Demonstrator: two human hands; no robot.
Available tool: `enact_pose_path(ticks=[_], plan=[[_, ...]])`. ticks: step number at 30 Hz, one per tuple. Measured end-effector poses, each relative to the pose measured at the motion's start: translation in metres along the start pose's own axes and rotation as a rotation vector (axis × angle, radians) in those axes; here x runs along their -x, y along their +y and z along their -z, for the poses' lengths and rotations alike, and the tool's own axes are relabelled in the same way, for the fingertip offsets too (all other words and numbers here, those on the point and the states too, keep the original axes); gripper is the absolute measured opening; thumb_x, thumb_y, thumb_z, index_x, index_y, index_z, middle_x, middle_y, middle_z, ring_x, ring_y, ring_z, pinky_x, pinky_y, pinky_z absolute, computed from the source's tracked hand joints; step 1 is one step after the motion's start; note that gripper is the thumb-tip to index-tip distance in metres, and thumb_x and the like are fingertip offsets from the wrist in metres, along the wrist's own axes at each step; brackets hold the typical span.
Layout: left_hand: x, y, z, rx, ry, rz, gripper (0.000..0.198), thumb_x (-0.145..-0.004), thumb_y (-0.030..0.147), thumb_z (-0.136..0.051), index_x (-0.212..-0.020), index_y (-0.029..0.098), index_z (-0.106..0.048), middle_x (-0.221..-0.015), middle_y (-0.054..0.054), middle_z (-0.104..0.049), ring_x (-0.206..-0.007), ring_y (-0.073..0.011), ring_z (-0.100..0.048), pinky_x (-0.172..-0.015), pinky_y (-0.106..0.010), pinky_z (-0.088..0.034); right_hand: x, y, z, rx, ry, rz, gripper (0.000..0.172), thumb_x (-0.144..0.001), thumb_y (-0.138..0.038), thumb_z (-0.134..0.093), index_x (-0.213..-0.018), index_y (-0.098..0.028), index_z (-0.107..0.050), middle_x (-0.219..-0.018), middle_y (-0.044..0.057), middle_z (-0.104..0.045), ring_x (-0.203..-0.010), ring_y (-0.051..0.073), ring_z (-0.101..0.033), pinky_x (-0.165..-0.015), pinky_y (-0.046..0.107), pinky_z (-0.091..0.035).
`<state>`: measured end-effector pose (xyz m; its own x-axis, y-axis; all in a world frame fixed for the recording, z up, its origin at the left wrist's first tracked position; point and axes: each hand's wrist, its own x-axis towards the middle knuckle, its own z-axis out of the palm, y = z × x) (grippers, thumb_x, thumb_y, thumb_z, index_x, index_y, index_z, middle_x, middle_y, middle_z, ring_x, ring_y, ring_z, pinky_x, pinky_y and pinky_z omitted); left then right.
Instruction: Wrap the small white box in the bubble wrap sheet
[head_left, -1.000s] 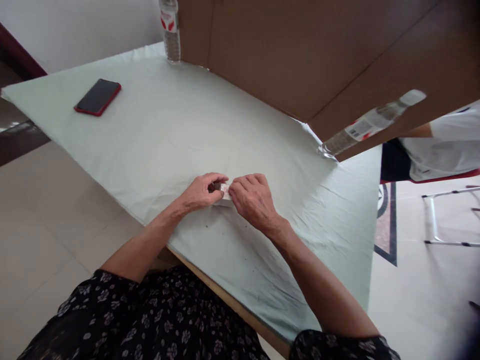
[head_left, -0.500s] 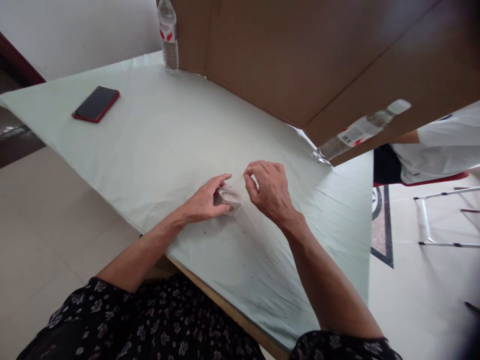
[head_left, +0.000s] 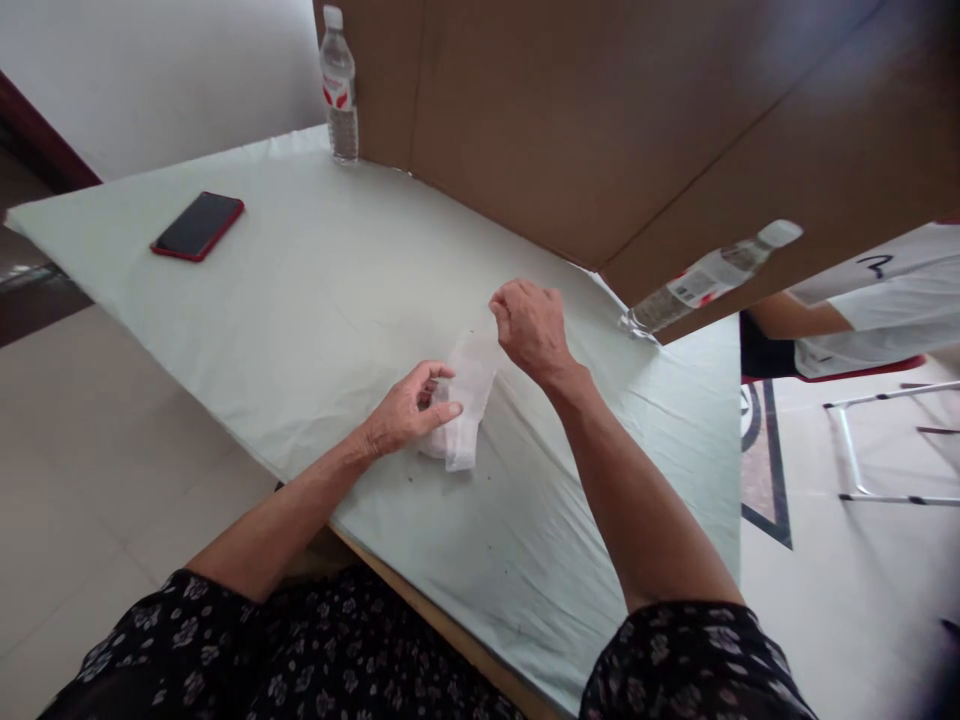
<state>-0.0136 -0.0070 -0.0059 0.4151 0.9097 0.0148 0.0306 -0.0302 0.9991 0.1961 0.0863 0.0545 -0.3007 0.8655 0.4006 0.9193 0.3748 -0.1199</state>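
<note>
A thin, whitish tissue-like sheet (head_left: 471, 375) stretches over the table between my two hands. My right hand (head_left: 529, 325) is closed in a pinch at the sheet's upper right corner. Lower left, my left hand (head_left: 416, 408) curves around a small clear pack (head_left: 435, 445), with the thumb over the sheet's edge. Most of the pack is hidden under the sheet and the fingers, so its exact kind cannot be made out.
On the pale green cloth-covered table (head_left: 285, 330) lies a phone with a red edge (head_left: 199, 226). Water bottles stand against a brown cardboard panel, one at the back (head_left: 341, 95) and one at right (head_left: 709, 282). Another person's arm (head_left: 802, 315) shows beyond the panel.
My right hand has moved up and slightly away, and the whitish sheet now spans between the hands. The small pack, visible in my left hand before, is now mostly covered.
</note>
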Motion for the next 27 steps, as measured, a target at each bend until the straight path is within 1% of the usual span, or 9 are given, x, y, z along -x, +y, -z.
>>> enact_pose_path(ticks=[4, 8, 9, 13, 15, 17, 20, 23, 27], plan=[[-0.003, 0.006, 0.002, 0.137, 0.053, 0.134, 0.037, -0.078, 0.045, -0.069, -0.099, 0.015, -0.066, -0.086, -0.004, -0.066, -0.078, -0.0150, -0.060, -0.076, -0.030, -0.049, -0.007, 0.007, -0.010, -0.184, 0.008, -0.143, 0.017, -0.092, -0.020, -0.048, -0.081, -0.021, -0.061, -0.095, 0.011, -0.072, -0.090, 0.025, -0.061, -0.085, 0.040, -0.041], [-0.004, 0.008, 0.003, 0.221, 0.123, 0.180, 0.035, -0.074, 0.039, -0.071, -0.098, 0.015, -0.070, -0.087, -0.005, -0.070, -0.076, -0.0149, -0.062, -0.073, -0.029, -0.049, 0.025, -0.002, 0.002, -0.459, 0.192, -0.358, 0.016, -0.091, -0.029, -0.050, -0.090, -0.022, -0.064, -0.088, 0.006, -0.071, -0.079, 0.019, -0.062, -0.076, 0.034, -0.047], [-0.004, 0.008, 0.003, 0.227, 0.126, 0.186, 0.036, -0.073, 0.038, -0.071, -0.100, 0.014, -0.072, -0.090, -0.006, -0.072, -0.079, -0.0158, -0.063, -0.074, -0.030, -0.050, 0.037, -0.008, 0.007, -0.515, 0.194, -0.398, 0.017, -0.091, -0.034, -0.051, -0.091, -0.022, -0.063, -0.083, 0.003, -0.069, -0.073, 0.018, -0.061, -0.072, 0.033, -0.047], [-0.004, 0.004, 0.002, 0.289, 0.120, 0.173, 0.043, -0.070, 0.035, -0.073, -0.108, 0.015, -0.074, -0.101, -0.008, -0.075, -0.090, -0.0198, -0.067, -0.084, -0.033, -0.051, 0.078, -0.045, 0.017, -0.481, -0.128, -0.355, 0.031, -0.084, -0.053, -0.066, -0.082, -0.022, -0.062, -0.075, 0.002, -0.068, -0.065, 0.017, -0.059, -0.066, 0.031, -0.044], [-0.004, 0.002, 0.002, 0.331, 0.120, 0.152, 0.044, -0.070, 0.033, -0.073, -0.109, 0.015, -0.075, -0.100, -0.008, -0.076, -0.091, -0.0204, -0.068, -0.086, -0.034, -0.051, 0.087, -0.060, 0.013, -0.360, -0.200, -0.330, 0.035, -0.081, -0.055, -0.068, -0.088, -0.021, -0.063, -0.084, 0.004, -0.071, -0.067, 0.018, -0.060, -0.064, 0.031, -0.042], [-0.006, -0.001, 0.002, 0.366, 0.144, 0.134, 0.041, -0.070, 0.031, -0.072, -0.107, 0.015, -0.077, -0.098, -0.007, -0.077, -0.089, -0.0197, -0.067, -0.086, -0.034, -0.051, 0.091, -0.064, 0.008, -0.269, -0.210, -0.339, 0.023, -0.084, -0.044, -0.064, -0.086, -0.021, -0.062, -0.083, 0.005, -0.071, -0.066, 0.018, -0.059, -0.062, 0.031, -0.039], [-0.009, -0.005, 0.004, 0.410, 0.206, 0.137, 0.039, -0.068, 0.031, -0.072, -0.103, 0.014, -0.077, -0.096, -0.008, -0.077, -0.084, -0.0176, -0.066, -0.082, -0.032, -0.050, 0.094, -0.052, 0.004, -0.318, -0.142, -0.396, 0.012, -0.085, -0.027, -0.052, -0.076, -0.023, -0.060, -0.070, 0.002, -0.067, -0.062, 0.017, -0.056, -0.061, 0.030, -0.037], [-0.012, -0.007, 0.006, 0.381, 0.266, 0.126, 0.040, -0.067, 0.034, -0.072, -0.101, 0.014, -0.076, -0.095, -0.008, -0.076, -0.084, -0.0176, -0.066, -0.081, -0.033, -0.050, 0.105, -0.031, 0.003, -0.605, -0.054, -0.507, 0.017, -0.084, -0.032, -0.051, -0.072, -0.023, -0.058, -0.065, 0.000, -0.063, -0.061, 0.016, -0.055, -0.062, 0.030, -0.040], [-0.013, -0.007, 0.008, 0.034, 0.376, 0.022, 0.042, -0.070, 0.036, -0.069, -0.106, 0.015, -0.074, -0.110, -0.010, -0.073, -0.097, -0.0212, -0.065, -0.087, -0.035, -0.051, 0.121, -0.010, -0.004, -0.840, -0.085, -0.696, 0.023, -0.081, -0.042, -0.055, -0.069, -0.022, -0.056, -0.059, -0.001, -0.057, -0.054, 0.015, -0.050, -0.056, 0.030, -0.042]])
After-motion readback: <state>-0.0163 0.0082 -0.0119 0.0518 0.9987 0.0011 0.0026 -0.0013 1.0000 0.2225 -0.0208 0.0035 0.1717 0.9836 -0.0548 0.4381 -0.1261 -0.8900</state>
